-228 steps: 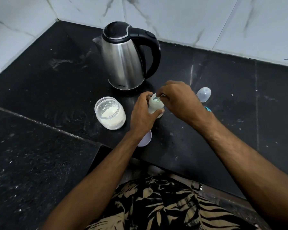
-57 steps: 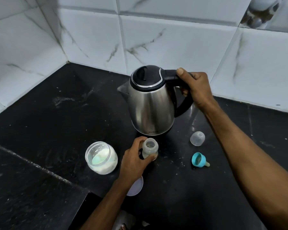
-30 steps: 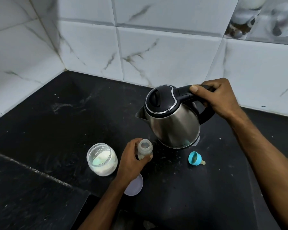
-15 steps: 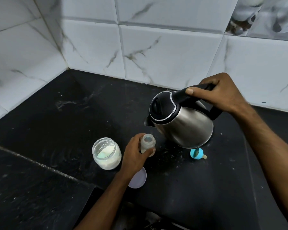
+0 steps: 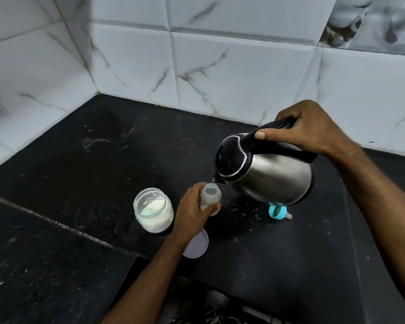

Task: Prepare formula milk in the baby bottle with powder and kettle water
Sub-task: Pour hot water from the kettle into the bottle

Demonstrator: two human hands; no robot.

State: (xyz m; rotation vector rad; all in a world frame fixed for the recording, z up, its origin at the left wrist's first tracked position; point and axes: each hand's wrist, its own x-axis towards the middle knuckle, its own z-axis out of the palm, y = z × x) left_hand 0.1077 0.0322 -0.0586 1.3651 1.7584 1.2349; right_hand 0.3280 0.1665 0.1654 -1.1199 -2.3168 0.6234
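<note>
The counter [image 5: 278,265] is black stone with pale specks and some white dust on it, and it runs into a corner of the room. The wall [image 5: 232,73] behind it is covered with white tiles that have grey marble veins. A raised edge crosses the counter on the near left side.

The baby bottle [image 5: 210,195] stands upright on the counter, open at the top, and I take it as the landmark. The left hand [image 5: 192,216] is wrapped around it, with the fingers and thumb pressed on its sides. What is inside the bottle is not clear; only a pale bluish shade shows in its mouth.

Above and to the right of the bottle, the steel kettle [image 5: 269,174] is held in the air and is tilted, so its spout is just over the mouth of the bottle. Its black lid is closed. The right hand [image 5: 306,129] is clenched around the black handle, with the thumb on top.

Just to the left of the bottle stands an open glass jar [image 5: 153,210] with white powder in its lower part. A pale round lid [image 5: 197,245] lies flat on the near side of the bottle, partly under the left wrist. To the right of the bottle, below the kettle, a blue bottle ring with a teat [image 5: 278,212] lies on its side.
</note>
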